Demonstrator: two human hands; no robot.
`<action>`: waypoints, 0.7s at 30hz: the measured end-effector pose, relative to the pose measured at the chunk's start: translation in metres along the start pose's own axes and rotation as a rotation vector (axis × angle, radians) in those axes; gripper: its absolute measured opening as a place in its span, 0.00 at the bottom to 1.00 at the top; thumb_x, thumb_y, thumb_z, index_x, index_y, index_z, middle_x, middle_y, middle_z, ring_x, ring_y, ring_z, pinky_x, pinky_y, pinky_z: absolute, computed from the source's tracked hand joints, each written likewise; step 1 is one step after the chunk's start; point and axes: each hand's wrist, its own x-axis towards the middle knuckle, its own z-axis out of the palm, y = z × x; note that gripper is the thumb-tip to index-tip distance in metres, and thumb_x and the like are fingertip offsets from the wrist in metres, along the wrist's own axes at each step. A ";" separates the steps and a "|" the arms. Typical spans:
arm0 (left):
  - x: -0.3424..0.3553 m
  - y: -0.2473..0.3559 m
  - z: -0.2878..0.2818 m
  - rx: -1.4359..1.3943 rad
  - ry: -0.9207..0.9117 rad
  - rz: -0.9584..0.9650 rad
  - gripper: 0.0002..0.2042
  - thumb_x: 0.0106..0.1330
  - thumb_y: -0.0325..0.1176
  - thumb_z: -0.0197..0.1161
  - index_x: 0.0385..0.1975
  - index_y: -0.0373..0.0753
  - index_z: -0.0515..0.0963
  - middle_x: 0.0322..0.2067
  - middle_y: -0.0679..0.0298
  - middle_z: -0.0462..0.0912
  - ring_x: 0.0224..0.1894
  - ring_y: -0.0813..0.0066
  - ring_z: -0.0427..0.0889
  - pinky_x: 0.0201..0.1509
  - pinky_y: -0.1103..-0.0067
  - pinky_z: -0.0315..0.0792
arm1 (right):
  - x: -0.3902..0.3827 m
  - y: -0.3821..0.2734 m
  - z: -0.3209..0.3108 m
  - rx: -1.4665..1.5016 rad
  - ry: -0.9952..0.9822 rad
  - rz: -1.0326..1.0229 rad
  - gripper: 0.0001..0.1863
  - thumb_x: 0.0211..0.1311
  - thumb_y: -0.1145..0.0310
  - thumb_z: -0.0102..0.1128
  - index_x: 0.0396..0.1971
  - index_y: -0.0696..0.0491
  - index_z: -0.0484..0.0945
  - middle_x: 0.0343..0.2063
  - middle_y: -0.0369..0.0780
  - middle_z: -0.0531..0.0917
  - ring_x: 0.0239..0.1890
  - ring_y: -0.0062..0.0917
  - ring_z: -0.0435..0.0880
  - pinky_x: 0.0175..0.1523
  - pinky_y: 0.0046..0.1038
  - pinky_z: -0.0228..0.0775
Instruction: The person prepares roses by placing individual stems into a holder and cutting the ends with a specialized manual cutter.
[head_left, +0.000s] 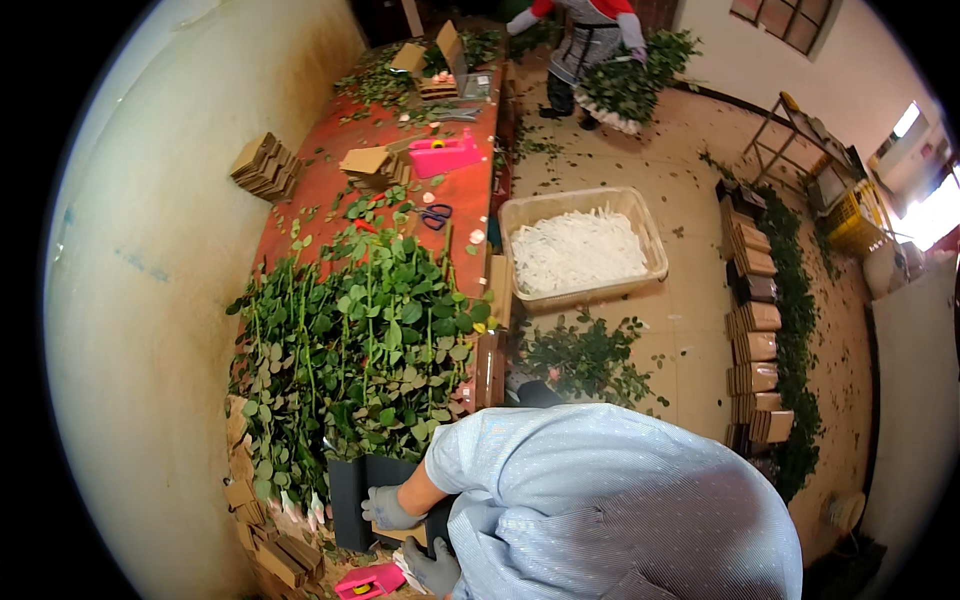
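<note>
My right hand (392, 508), in a grey glove, lies over a piece of brown cardboard (398, 533) inside a dark open-topped form (349, 500) at the table's near end. Its fingers point left and look apart. Just below, my left hand (432, 568), also gloved, is at the form's near edge with fingers spread. Something white (408, 572) lies beside it. A pink tape dispenser (368, 583) stands close by. Beyond the form spreads a thick pile of leafy rose stems (360, 340), with pale pink blooms (316, 510) at its near left edge.
Scissors (435, 215), another pink tape dispenser (443, 157) and folded cardboard (375, 165) lie farther along the red table (330, 180). Right of it are a bin (655, 235) of white paper strips, greenery (590, 355) and wrapped bundles (755, 345). A person (590, 45) carries flowers at the back.
</note>
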 end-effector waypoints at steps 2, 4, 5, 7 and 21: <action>0.002 -0.003 0.002 0.055 0.049 0.016 0.29 0.60 0.49 0.68 0.62 0.45 0.77 0.68 0.53 0.72 0.55 0.58 0.77 0.57 0.64 0.73 | 0.001 0.002 0.004 0.025 0.010 0.006 0.26 0.46 0.50 0.76 0.46 0.44 0.84 0.55 0.35 0.74 0.60 0.34 0.71 0.49 0.38 0.65; 0.001 -0.006 0.004 0.058 0.019 0.001 0.30 0.60 0.52 0.69 0.62 0.49 0.77 0.68 0.56 0.72 0.53 0.61 0.79 0.54 0.65 0.75 | 0.000 0.003 0.004 0.053 0.011 0.010 0.27 0.46 0.50 0.77 0.47 0.44 0.84 0.56 0.35 0.74 0.60 0.34 0.71 0.50 0.38 0.66; -0.001 -0.009 0.002 0.042 -0.025 -0.050 0.32 0.59 0.53 0.70 0.64 0.50 0.76 0.71 0.56 0.68 0.54 0.59 0.78 0.57 0.63 0.74 | 0.003 0.000 0.005 0.056 0.023 0.002 0.27 0.46 0.50 0.77 0.48 0.43 0.83 0.56 0.35 0.74 0.60 0.34 0.71 0.50 0.39 0.66; -0.005 -0.013 0.000 0.011 -0.110 -0.152 0.37 0.58 0.57 0.71 0.68 0.51 0.72 0.75 0.57 0.61 0.57 0.56 0.77 0.61 0.59 0.72 | 0.009 -0.006 0.008 0.061 0.047 -0.017 0.28 0.46 0.50 0.77 0.48 0.43 0.83 0.56 0.34 0.74 0.60 0.34 0.72 0.51 0.39 0.67; -0.016 0.001 -0.005 -0.036 -0.134 -0.104 0.33 0.67 0.45 0.65 0.67 0.30 0.70 0.69 0.37 0.65 0.73 0.40 0.60 0.77 0.59 0.55 | -0.003 -0.008 -0.009 0.280 0.209 -0.046 0.18 0.56 0.51 0.62 0.34 0.49 0.91 0.45 0.43 0.87 0.54 0.43 0.83 0.48 0.46 0.79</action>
